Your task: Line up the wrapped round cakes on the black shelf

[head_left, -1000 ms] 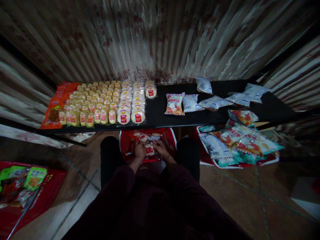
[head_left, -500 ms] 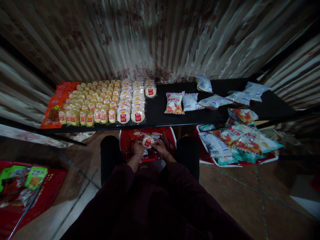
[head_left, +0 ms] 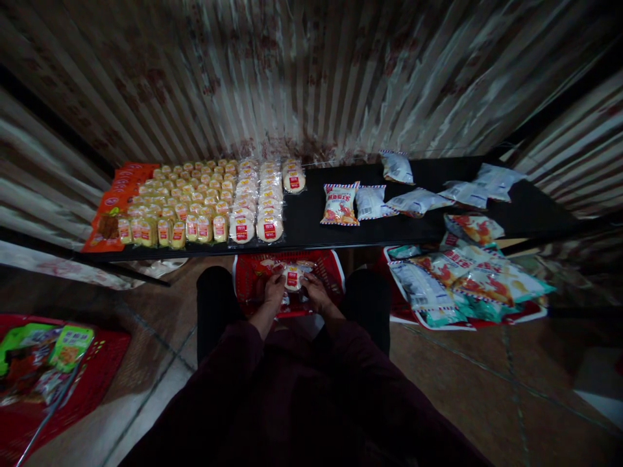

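Between my knees, over a red plastic basket [head_left: 335, 275], I hold a packet of round white crackers [head_left: 292, 277] in clear wrap with a red label. My left hand [head_left: 273, 292] grips its left edge and my right hand [head_left: 315, 292] its right edge, fingers closed. Other small packets lie in the basket under my hands, partly hidden. On the black shelf [head_left: 304, 224] just beyond, matching cracker packets [head_left: 270, 227] stand in overlapping columns, with a shorter column [head_left: 294, 176] beside them.
Rows of small yellow packaged cakes [head_left: 195, 194] and orange packets [head_left: 109, 214] cover the shelf's left. Chip bags [head_left: 339, 203] lie scattered on its right. A second red basket [head_left: 394, 305] overflows with bags at right; another red basket [head_left: 104, 363] with snacks sits at lower left.
The cracker packet has moved slightly right and been turned more upright, its label now facing me squarely. Both hands still hold it, and the view has shifted slightly.
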`<state>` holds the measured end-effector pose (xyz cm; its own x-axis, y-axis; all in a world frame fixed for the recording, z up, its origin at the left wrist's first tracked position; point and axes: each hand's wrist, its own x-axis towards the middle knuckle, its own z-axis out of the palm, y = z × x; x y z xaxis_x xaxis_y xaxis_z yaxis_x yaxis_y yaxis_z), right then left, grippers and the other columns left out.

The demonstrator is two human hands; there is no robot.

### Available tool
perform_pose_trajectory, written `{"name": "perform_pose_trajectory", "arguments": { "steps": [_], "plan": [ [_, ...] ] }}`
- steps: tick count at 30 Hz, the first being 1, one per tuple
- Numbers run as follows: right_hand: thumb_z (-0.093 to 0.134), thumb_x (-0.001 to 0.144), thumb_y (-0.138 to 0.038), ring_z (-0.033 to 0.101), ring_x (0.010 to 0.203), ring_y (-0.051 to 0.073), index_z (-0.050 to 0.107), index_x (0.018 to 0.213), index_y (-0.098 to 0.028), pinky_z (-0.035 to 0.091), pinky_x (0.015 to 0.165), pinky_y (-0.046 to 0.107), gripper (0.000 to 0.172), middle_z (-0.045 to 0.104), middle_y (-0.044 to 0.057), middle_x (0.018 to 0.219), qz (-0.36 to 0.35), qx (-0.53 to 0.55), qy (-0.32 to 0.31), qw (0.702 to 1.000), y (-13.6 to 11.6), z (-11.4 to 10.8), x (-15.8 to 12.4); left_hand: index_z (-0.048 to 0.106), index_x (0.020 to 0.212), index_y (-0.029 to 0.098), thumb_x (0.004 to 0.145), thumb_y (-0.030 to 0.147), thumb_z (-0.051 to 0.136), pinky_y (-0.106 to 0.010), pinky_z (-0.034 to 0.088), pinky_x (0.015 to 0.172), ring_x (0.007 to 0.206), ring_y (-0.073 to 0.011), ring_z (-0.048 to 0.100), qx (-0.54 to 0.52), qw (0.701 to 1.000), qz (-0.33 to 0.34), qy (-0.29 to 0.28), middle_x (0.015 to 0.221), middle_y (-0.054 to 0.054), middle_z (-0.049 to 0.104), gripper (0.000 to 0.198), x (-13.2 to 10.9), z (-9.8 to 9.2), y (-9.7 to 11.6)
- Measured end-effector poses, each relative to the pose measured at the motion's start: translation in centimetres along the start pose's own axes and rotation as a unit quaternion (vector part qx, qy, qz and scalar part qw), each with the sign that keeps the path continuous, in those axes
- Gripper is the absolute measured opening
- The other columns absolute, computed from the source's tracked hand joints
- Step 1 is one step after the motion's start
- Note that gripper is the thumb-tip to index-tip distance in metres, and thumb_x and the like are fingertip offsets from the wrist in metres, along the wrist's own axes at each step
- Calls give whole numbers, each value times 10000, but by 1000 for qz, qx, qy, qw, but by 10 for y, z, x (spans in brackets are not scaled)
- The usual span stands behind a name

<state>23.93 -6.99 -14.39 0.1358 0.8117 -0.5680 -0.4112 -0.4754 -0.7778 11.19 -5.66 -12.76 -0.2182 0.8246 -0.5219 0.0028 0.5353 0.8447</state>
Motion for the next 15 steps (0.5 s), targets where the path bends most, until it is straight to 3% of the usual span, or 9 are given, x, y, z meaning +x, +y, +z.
{"name": "perform_pose_trajectory", "arguments": {
  "steps": [6,9,15],
  "plan": [
    [756,579,-427,673,698,202,627,1078,-215,529,635,322,557,729,29,822,4,2,-19,1000,-2,0,-3,669,899,147,804,270,598,-161,314,358,344,-44,389,-34,998,-53,3,502,52,542,171,-6,1,6],
    [759,571,-449,671,682,206,617,1106,-215,525,611,325,601,728,37,815,-1,-8,-9,1000,-1,0,-4,650,915,154,819,266,576,-168,366,387,378,-59,458,-56,996,-65,6,552,36,583,165,-9,2,7],
    [794,481,-454,661,698,201,681,859,-190,518,656,318,474,724,22,759,-11,-43,-5,999,-2,1,-4,617,885,150,826,281,567,-202,452,468,445,-91,555,-102,990,-94,16,585,12,606,152,-10,2,5]
  ]
}}
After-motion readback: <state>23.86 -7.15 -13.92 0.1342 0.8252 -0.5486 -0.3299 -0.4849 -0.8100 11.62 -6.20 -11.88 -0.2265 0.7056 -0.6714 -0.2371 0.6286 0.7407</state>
